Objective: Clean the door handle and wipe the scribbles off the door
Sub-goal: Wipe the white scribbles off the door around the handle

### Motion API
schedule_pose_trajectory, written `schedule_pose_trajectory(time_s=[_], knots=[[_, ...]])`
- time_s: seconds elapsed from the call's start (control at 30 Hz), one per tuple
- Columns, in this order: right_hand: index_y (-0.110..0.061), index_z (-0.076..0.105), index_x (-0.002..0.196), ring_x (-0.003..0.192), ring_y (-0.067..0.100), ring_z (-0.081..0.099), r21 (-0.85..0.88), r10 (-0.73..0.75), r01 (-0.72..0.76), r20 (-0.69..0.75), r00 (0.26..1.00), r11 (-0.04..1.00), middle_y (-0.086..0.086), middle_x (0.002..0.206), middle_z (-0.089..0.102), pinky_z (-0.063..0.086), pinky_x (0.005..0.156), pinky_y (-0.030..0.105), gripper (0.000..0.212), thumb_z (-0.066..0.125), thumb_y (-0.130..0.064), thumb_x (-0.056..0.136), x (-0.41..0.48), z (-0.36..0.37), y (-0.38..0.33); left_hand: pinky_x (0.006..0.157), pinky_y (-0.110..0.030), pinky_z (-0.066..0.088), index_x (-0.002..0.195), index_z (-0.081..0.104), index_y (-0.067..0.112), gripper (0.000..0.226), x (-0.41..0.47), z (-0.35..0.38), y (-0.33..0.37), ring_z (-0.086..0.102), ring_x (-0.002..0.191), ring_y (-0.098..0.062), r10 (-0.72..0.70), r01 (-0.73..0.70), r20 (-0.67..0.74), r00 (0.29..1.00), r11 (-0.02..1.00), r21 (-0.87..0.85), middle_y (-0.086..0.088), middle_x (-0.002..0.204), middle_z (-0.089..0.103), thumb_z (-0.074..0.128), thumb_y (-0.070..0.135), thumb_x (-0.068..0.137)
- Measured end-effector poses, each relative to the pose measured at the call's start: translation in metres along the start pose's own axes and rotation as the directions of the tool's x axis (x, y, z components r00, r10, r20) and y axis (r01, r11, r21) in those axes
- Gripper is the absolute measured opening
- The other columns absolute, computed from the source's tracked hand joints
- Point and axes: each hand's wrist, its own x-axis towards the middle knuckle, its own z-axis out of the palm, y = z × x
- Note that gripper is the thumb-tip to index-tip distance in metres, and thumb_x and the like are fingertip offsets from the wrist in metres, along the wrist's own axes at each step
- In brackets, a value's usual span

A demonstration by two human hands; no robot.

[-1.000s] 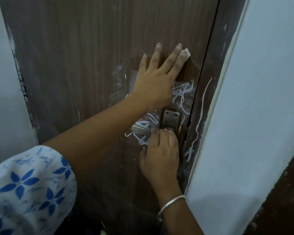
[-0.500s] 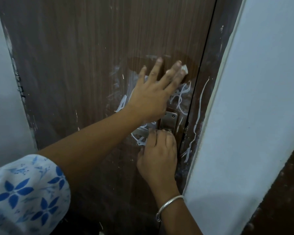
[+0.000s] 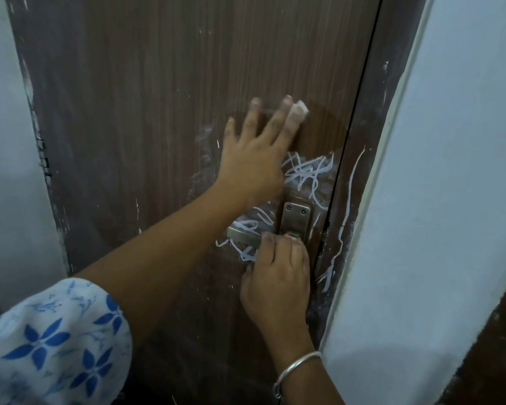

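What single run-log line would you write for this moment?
left hand: pressing wipe on door | right hand: gripping door handle | scribbles: present

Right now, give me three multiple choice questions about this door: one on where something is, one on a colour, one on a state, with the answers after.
1. Where is the white wipe? A) on the floor B) at the fingertips of the left hand C) in a bucket
2. What colour are the scribbles? A) red B) white C) black
3. What is the right hand doing? A) hanging free B) waving C) gripping the door handle
Answers: 1 B, it peeks out where that hand presses the door; 2 B, pale lines on brown wood; 3 C, it curls round the handle.
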Motion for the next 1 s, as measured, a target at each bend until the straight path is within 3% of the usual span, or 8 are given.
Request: schedule_pose_trajectory(time_s=[0.07,0.23,0.4,0.5,0.57,0.7,0.87,1.0], knots=[[-0.004,0.059,0.113,0.099,0.031,0.057,0.003,0.0,0.0,-0.003,1.0,1.0,0.015,0.103,0.062,0.043,0.098,0.043,0.05,0.073,-0.018,0.067,0.001,0.0,0.0,0.108,-0.066,0.008,0.148,-0.009,0.025,0.086,0.003,-0.003,-0.003,-0.008,0.142,-0.043,-0.087,0.088,0.019,0.996,0.995,-0.056,0.002,0.159,-0.009,0.037,0.052,0.082],[-0.004,0.06,0.112,0.1,0.031,0.058,-0.011,0.012,-0.012,0.026,1.0,1.0,0.015,0.103,0.063,0.043,0.097,0.043,0.052,0.075,-0.019,0.065,0.001,-0.001,-0.001,0.11,-0.063,0.008,0.148,-0.012,0.022,0.092,-0.015,0.013,-0.002,-0.005,0.144,-0.036,0.173,-0.168,-0.009,0.985,0.965,0.2,0.0,0.16,-0.007,0.051,0.037,0.082],[-0.005,0.059,0.113,0.102,0.03,0.058,-0.029,0.029,-0.028,0.058,0.998,0.999,0.014,0.104,0.062,0.044,0.097,0.043,0.053,0.076,-0.022,0.065,0.001,-0.002,-0.003,0.109,-0.065,0.005,0.148,-0.013,0.025,0.094,-0.009,0.004,-0.025,-0.011,0.142,-0.042,-0.141,0.142,0.044,0.989,0.989,-0.032,0.004,0.159,-0.013,0.054,0.039,0.083],[-0.005,0.06,0.112,0.101,0.03,0.058,-0.039,0.036,-0.033,0.069,0.997,0.999,0.014,0.103,0.063,0.045,0.096,0.043,0.054,0.078,-0.023,0.064,0.001,-0.002,-0.004,0.109,-0.063,0.002,0.147,-0.015,0.022,0.093,-0.019,0.012,-0.016,-0.012,0.143,-0.038,0.04,-0.044,0.061,0.997,0.996,0.071,0.0,0.158,-0.015,0.045,0.046,0.08],[-0.005,0.06,0.112,0.101,0.031,0.059,-0.045,0.037,-0.034,0.08,0.996,0.998,0.014,0.103,0.063,0.045,0.096,0.043,0.055,0.079,-0.024,0.063,0.001,-0.002,-0.004,0.106,-0.068,0.003,0.146,-0.017,0.024,0.096,-0.024,0.015,-0.021,-0.013,0.143,-0.038,0.024,-0.03,0.086,0.996,0.997,0.073,0.003,0.158,-0.016,0.035,0.058,0.073],[-0.005,0.061,0.111,0.1,0.031,0.059,-0.051,0.039,-0.035,0.091,0.995,0.998,0.014,0.103,0.063,0.044,0.096,0.044,0.055,0.08,-0.023,0.062,0.002,-0.003,-0.004,0.106,-0.069,0.006,0.145,-0.021,0.028,0.093,-0.03,0.019,-0.033,-0.015,0.142,-0.04,-0.191,0.207,0.132,0.973,0.972,-0.115,0.006,0.157,-0.019,0.049,0.047,0.086],[-0.003,0.063,0.106,0.095,0.032,0.061,-0.037,0.064,-0.059,0.126,0.99,0.998,0.015,0.096,0.065,0.048,0.091,0.045,0.052,0.081,-0.02,0.06,0.005,-0.009,-0.007,0.115,-0.058,0.004,0.148,-0.013,0.019,0.094,-0.042,0.024,-0.03,-0.011,0.145,-0.03,-0.124,0.152,0.127,0.984,0.956,-0.25,-0.002,0.159,-0.012,0.056,0.028,0.084],[-0.004,0.063,0.106,0.092,0.029,0.061,0.042,0.059,-0.064,0.112,0.992,0.997,0.015,0.098,0.064,0.05,0.089,0.046,0.044,0.075,-0.023,0.069,0.023,-0.02,-0.013,0.117,-0.055,0.002,0.149,0.001,0.014,0.086,-0.042,0.021,-0.039,-0.007,0.145,-0.026,-0.164,0.201,0.117,0.979,0.839,-0.506,-0.003,0.159,0.002,0.053,0.01,0.081]])
